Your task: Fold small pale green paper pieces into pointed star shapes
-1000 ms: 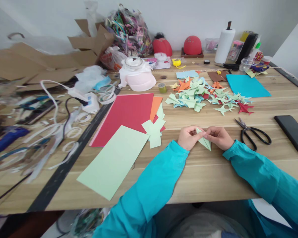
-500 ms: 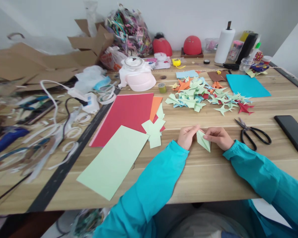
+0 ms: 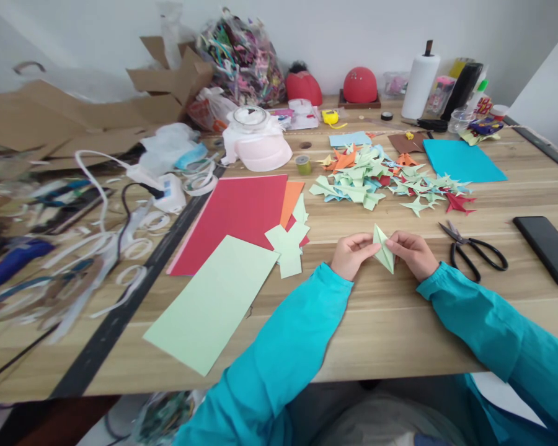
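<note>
Left hand (image 3: pixel 351 256) and right hand (image 3: pixel 415 254) both pinch a pale green diamond-shaped folded paper (image 3: pixel 383 255) between them, over the light-brown wooden tabletop (image 3: pixel 390 328). Multicoloured pile of folded paper pieces (image 3: pixel 363 172) beyond; black-handled metal scissors (image 3: pixel 464 240) near right hand; pale green rectangular paper sheet (image 3: pixel 214 303) to the left.

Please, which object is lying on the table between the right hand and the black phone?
In the head view, black-handled scissors lie there, apart from both the right hand, which pinches folded pale-green paper, and the phone.
</note>
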Demonstrator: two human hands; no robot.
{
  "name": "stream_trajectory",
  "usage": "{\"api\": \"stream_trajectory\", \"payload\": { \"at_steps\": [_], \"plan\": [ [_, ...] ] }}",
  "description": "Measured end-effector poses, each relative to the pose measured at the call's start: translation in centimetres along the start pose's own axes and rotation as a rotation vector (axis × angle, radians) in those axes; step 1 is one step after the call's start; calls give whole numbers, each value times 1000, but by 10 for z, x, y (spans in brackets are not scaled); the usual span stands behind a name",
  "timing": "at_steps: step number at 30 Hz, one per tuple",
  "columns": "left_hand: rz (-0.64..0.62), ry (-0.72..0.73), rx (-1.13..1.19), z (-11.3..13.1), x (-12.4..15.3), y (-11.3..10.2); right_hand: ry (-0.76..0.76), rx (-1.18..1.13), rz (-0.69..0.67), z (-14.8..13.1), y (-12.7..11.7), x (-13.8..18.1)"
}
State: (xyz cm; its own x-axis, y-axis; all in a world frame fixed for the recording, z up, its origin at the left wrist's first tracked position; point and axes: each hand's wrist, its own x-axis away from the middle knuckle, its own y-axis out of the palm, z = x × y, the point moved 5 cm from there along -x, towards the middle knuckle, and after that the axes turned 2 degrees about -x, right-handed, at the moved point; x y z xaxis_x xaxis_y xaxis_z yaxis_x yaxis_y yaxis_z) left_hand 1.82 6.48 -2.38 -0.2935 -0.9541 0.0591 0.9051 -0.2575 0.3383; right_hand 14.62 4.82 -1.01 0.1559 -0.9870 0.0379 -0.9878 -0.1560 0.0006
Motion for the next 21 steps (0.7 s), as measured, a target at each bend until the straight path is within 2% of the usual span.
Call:
{"api": "stream_trajectory", "payload": {
  "at_steps": [3,11,21],
  "plan": [
    [-4,1,-3,3,1,2,-5,-19,18,1,-1,-1],
    [55,50,-46,5,0,-1,18,-111,-53,3,2,-1],
    [138,127,-38,1,-5,-10,-14,-170,-9,3,-1,-1]
  ]
}}
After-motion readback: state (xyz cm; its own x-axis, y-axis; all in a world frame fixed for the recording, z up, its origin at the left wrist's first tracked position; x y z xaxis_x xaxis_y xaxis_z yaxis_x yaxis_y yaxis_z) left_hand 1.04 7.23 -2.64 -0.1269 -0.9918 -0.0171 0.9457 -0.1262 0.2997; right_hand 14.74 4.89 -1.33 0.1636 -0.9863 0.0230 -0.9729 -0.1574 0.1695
